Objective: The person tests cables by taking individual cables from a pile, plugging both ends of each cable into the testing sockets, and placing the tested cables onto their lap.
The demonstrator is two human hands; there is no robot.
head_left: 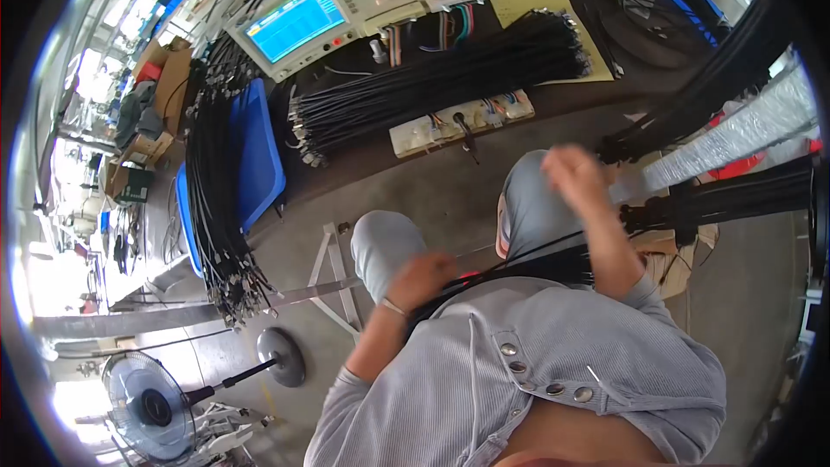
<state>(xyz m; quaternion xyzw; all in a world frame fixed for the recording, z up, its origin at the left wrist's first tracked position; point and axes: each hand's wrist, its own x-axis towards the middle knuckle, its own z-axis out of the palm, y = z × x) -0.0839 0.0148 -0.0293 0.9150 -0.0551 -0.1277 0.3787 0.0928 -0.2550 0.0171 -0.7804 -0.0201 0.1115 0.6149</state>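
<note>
A bundle of black cables [553, 268] lies across my lap. My left hand [424, 281] is at the bundle's left end, its fingers closed round the cables, slightly blurred. Above my right knee, my right hand [575, 177] is raised with curled fingers; motion smears them, and I cannot make out anything between them. On the bench ahead lies a thick row of black cables [441, 82] with metal connectors at both ends. A pale test fixture [462, 124] with coloured wires sits along the bench's near edge.
A bench tester [298, 24] with a lit screen stands at the back. More black cables [212, 173] hang over a blue tray [259, 156] at left. Wrapped bundles [726, 143] reach in from the right. A floor fan [156, 406] stands lower left.
</note>
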